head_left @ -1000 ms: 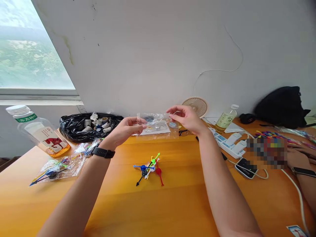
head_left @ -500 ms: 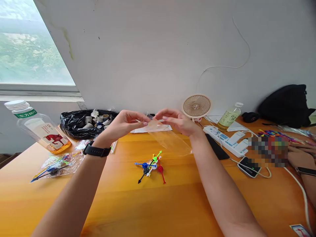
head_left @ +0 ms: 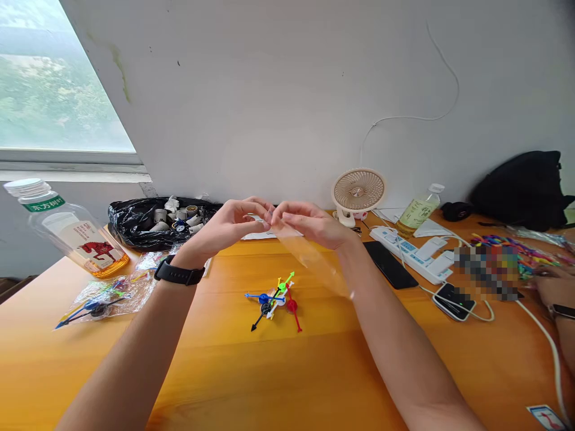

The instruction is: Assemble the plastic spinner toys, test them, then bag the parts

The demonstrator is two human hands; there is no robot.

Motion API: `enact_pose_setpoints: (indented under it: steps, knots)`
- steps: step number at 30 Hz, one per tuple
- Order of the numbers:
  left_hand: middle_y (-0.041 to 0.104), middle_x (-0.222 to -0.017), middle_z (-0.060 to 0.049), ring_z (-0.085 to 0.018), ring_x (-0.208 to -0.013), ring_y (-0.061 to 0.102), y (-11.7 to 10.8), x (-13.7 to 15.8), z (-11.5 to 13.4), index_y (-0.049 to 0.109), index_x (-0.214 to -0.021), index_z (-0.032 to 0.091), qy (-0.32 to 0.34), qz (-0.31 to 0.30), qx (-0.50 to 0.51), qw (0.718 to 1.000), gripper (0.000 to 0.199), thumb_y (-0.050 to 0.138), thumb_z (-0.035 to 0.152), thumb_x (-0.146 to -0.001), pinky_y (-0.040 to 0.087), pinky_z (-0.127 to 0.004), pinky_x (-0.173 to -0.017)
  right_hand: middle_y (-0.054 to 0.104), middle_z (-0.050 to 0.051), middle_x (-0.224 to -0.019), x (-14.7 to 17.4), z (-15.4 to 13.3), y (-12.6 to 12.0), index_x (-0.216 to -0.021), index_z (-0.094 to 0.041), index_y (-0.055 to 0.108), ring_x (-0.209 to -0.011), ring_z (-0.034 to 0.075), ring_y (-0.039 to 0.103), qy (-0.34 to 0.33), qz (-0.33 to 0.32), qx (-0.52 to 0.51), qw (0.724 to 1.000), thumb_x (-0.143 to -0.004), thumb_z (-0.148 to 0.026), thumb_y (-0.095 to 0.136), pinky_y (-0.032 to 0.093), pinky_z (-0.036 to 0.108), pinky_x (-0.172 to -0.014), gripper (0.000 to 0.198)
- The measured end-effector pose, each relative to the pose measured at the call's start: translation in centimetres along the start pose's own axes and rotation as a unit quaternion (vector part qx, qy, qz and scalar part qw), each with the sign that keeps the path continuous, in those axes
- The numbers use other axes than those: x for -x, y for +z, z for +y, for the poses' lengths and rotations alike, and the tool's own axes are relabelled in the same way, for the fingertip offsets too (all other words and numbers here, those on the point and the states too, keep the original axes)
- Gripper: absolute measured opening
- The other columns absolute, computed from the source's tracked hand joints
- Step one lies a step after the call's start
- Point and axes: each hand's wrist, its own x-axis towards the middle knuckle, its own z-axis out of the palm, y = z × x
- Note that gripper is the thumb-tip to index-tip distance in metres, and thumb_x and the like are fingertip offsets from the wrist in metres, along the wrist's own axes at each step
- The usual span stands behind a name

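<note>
Both hands meet above the orange table [head_left: 314, 371]. My left hand [head_left: 229, 226], with a black watch on its wrist, and my right hand [head_left: 309, 224] pinch the top edge of a small clear plastic bag [head_left: 314, 260], fingertips almost touching. The bag hangs down and to the right under my right hand. On the table below lies a small cluster of coloured plastic clock hands [head_left: 276, 299] in blue, green, red, black and white.
A black bag of small parts [head_left: 139, 224], a tilted tea bottle [head_left: 67, 230] and packets of coloured hands [head_left: 108, 296] lie left. A desk fan [head_left: 358, 190], green bottle [head_left: 417, 212], power strip [head_left: 417, 254], two phones [head_left: 390, 264] and another person's hand [head_left: 550, 287] are right.
My hands moved closer together along the bag's top edge. The bag swung from flat and stretched wide to hanging down under my right hand.
</note>
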Motion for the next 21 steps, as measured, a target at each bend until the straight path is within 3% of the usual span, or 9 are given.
enact_pose_setpoints:
  steps: [3,8,10,12,14,16,21]
  knots:
    - [0.069,-0.124,-0.008,-0.027,-0.115,0.064,0.0,0.0,-0.1,0.075,-0.084,0.02,-0.003,-0.009,0.006,1.0,0.014,0.077,0.033,-0.085,0.05,-0.038,-0.097,0.068,0.006,-0.097,0.0,0.1,-0.5,-0.084,-0.02,0.07,-0.102,0.022,0.061,0.002,-0.003,0.038,0.999,-0.101,-0.053,0.059,0.045,0.038,-0.103,0.039]
    - [0.068,-0.134,-0.008,-0.029,-0.119,0.065,-0.4,0.2,-0.8,0.072,-0.088,0.02,-0.029,-0.005,0.029,0.999,0.016,0.078,0.035,-0.086,0.05,-0.041,-0.101,0.068,0.003,-0.086,0.7,-1.2,-1.0,-0.082,-0.019,0.068,-0.089,0.019,0.062,0.03,-0.051,0.071,0.996,-0.085,-0.047,0.083,0.049,0.035,-0.09,0.032]
    - [0.067,-0.139,-0.008,-0.03,-0.124,0.064,-0.6,0.1,-1.3,0.074,-0.107,0.024,-0.033,0.013,0.052,0.998,0.024,0.077,0.037,-0.087,0.049,-0.041,-0.103,0.069,0.003,-0.086,0.9,-1.8,-0.9,-0.084,-0.019,0.068,-0.087,0.019,0.062,0.036,-0.038,0.099,0.994,-0.084,-0.045,0.084,0.05,0.034,-0.087,0.031]
    - [0.065,-0.142,-0.01,-0.031,-0.127,0.062,-0.8,-0.1,-2.0,0.066,-0.133,0.029,-0.039,0.018,0.107,0.993,0.048,0.073,0.05,-0.091,0.05,-0.043,-0.102,0.069,0.003,-0.087,0.9,-2.3,-0.6,-0.087,-0.02,0.069,-0.088,0.018,0.063,0.024,0.019,0.126,0.992,-0.086,-0.047,0.081,0.05,0.033,-0.084,0.03]
    - [0.063,-0.145,-0.013,-0.034,-0.129,0.061,-0.8,-0.3,-2.8,0.055,-0.149,0.032,-0.056,-0.019,0.167,0.984,0.067,0.066,0.065,-0.092,0.051,-0.046,-0.102,0.07,0.003,-0.089,0.7,-2.6,-0.3,-0.088,-0.021,0.069,-0.089,0.019,0.064,0.001,0.087,0.15,0.985,-0.087,-0.05,0.079,0.05,0.032,-0.084,0.031]
    - [0.062,-0.146,-0.015,-0.036,-0.131,0.061,-0.4,-0.4,-3.7,0.05,-0.153,0.032,-0.071,-0.08,0.203,0.973,0.08,0.067,0.074,-0.087,0.049,-0.05,-0.106,0.07,0.003,-0.09,0.5,-2.6,0.0,-0.088,-0.022,0.068,-0.091,0.02,0.064,-0.017,0.129,0.173,0.976,-0.088,-0.053,0.078,0.05,0.032,-0.085,0.033]
    - [0.065,-0.142,-0.015,-0.04,-0.128,0.063,1.2,-0.3,-4.8,0.043,-0.158,0.038,-0.098,-0.188,0.255,0.943,0.097,0.077,0.076,-0.075,0.046,-0.058,-0.108,0.071,0.003,-0.09,0.2,-2.9,0.4,-0.088,-0.022,0.069,-0.091,0.021,0.063,-0.035,0.145,0.219,0.964,-0.089,-0.057,0.075,0.051,0.034,-0.088,0.035]
